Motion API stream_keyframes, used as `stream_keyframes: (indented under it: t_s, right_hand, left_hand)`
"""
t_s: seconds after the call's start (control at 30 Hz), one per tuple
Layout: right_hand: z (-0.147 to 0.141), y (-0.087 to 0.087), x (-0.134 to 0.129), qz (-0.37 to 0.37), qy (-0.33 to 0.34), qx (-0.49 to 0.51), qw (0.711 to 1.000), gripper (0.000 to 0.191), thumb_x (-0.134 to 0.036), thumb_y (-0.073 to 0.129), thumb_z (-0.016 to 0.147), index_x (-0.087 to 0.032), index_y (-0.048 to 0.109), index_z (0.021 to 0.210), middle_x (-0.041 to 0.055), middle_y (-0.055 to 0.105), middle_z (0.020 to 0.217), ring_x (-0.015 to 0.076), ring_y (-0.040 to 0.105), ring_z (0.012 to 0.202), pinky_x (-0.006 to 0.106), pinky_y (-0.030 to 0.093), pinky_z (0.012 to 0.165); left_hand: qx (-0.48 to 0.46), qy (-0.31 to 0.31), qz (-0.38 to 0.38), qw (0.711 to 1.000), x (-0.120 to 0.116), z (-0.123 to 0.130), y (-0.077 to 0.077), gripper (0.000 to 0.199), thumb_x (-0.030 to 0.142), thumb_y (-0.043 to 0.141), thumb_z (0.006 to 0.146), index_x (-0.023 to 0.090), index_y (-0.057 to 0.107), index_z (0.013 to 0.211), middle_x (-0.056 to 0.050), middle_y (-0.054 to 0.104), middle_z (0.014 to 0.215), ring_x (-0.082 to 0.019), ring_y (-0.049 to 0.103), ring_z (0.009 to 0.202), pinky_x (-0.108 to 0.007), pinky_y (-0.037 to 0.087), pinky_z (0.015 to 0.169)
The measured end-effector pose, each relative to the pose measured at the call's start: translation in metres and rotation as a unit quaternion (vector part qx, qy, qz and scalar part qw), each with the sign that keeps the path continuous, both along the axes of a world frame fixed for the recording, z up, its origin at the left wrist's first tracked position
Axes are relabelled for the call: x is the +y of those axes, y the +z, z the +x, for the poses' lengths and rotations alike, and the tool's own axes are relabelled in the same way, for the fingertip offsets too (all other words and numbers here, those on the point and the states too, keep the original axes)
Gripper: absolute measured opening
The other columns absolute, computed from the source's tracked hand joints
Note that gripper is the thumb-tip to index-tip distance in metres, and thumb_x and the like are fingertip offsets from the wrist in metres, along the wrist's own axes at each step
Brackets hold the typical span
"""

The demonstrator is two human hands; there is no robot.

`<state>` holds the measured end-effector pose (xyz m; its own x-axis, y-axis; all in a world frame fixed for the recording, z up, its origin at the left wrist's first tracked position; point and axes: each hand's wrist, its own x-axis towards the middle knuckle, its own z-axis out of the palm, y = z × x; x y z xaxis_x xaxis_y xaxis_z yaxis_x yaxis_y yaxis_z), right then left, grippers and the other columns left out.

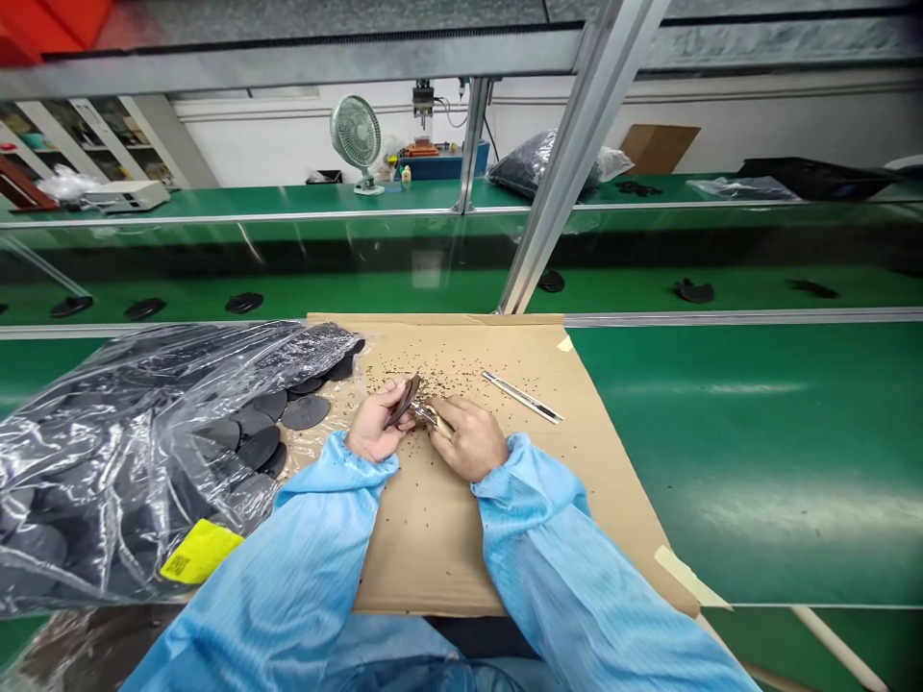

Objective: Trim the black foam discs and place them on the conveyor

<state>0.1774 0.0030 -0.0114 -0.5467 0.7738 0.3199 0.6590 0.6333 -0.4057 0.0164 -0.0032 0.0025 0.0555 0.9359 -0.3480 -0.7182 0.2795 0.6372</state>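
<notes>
From the middle of the brown cardboard [425, 548], open room lies at three o'clock beyond the right sleeve [537, 500], reaching the green counter [757, 432]. Obstacles: a bulky plastic bag [144, 413] at nine, slim cutter [523, 396] at two, slanting metal post [552, 202] at one.

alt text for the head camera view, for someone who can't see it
Two bare hands in blue sleeves work over a cardboard sheet strewn with tiny dark bits: the left hand holds a dark disc, the right hand a plier-like tool. A cutter knife lies to the right; a clear plastic bag of dark discs sits to the left.
</notes>
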Motion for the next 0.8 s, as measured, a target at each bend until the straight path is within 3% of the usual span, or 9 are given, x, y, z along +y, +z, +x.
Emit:
stream_keyframes:
  t_s: [0.23, 0.47, 0.53, 0.63, 0.7, 0.8]
  right_hand:
    - [0.000, 0.005, 0.000, 0.006, 0.001, -0.068, 0.998, 0.032, -0.016, 0.052, 0.078, -0.020, 0.063, 0.108, 0.0064, 0.064, 0.090, 0.0204, 0.060, 0.084, 0.028, 0.045, 0.077]
    - [-0.001, 0.006, -0.004, -0.012, -0.024, -0.110, 0.994, 0.027, -0.015, 0.052, 0.076, -0.023, 0.064, 0.099, 0.0064, 0.066, 0.090, 0.0209, 0.061, 0.077, 0.029, 0.043, 0.065]
    - [-0.002, 0.005, -0.005, -0.033, -0.018, -0.060, 0.997, 0.027, -0.014, 0.052, 0.075, -0.023, 0.065, 0.097, 0.0053, 0.067, 0.089, 0.0203, 0.061, 0.079, 0.028, 0.044, 0.067]
    - [0.000, 0.000, 0.000, -0.085, -0.020, 0.109, 0.990, 0.019, -0.019, 0.052, 0.078, -0.021, 0.067, 0.089, 0.0036, 0.068, 0.084, 0.0193, 0.062, 0.079, 0.029, 0.046, 0.072]
    - [0.004, -0.005, 0.007, -0.139, -0.048, 0.245, 0.958, 0.018, -0.029, 0.055, 0.080, -0.019, 0.066, 0.091, 0.0031, 0.066, 0.078, 0.0188, 0.062, 0.073, 0.031, 0.049, 0.069]
    - [0.009, -0.013, 0.019, -0.221, -0.074, 0.410, 0.882, 0.035, -0.041, 0.060, 0.079, -0.016, 0.060, 0.102, 0.0034, 0.065, 0.077, 0.0191, 0.063, 0.069, 0.035, 0.052, 0.068]
  left_hand:
    - [0.043, 0.023, 0.018, 0.999, 0.001, 0.000, -0.005, 0.015, 0.015, 0.066, 0.074, 0.013, 0.062, 0.088, 0.002, 0.051, 0.060, -0.005, 0.039, 0.040, -0.016, 0.028, 0.035]
    - [0.093, 0.056, 0.007, 0.994, 0.000, 0.004, -0.002, 0.015, 0.013, 0.070, 0.071, 0.012, 0.064, 0.085, 0.000, 0.059, 0.066, -0.007, 0.048, 0.047, -0.016, 0.036, 0.040]
    - [0.092, 0.064, 0.005, 0.994, 0.000, 0.006, -0.002, 0.015, 0.014, 0.069, 0.072, 0.012, 0.063, 0.086, 0.001, 0.059, 0.066, -0.006, 0.048, 0.046, -0.017, 0.034, 0.038]
    - [0.077, 0.094, 0.012, 0.992, 0.001, 0.010, -0.003, 0.015, 0.018, 0.068, 0.075, 0.013, 0.058, 0.085, 0.001, 0.057, 0.065, -0.007, 0.047, 0.045, -0.017, 0.031, 0.037]
    - [0.066, 0.117, 0.024, 0.991, 0.003, 0.012, -0.005, 0.018, 0.021, 0.069, 0.075, 0.015, 0.053, 0.083, 0.002, 0.056, 0.065, -0.008, 0.050, 0.048, -0.018, 0.034, 0.040]
    - [0.062, 0.162, 0.040, 0.984, 0.009, 0.013, -0.010, 0.027, 0.021, 0.073, 0.072, 0.017, 0.048, 0.083, 0.001, 0.058, 0.070, -0.010, 0.055, 0.055, -0.021, 0.042, 0.052]
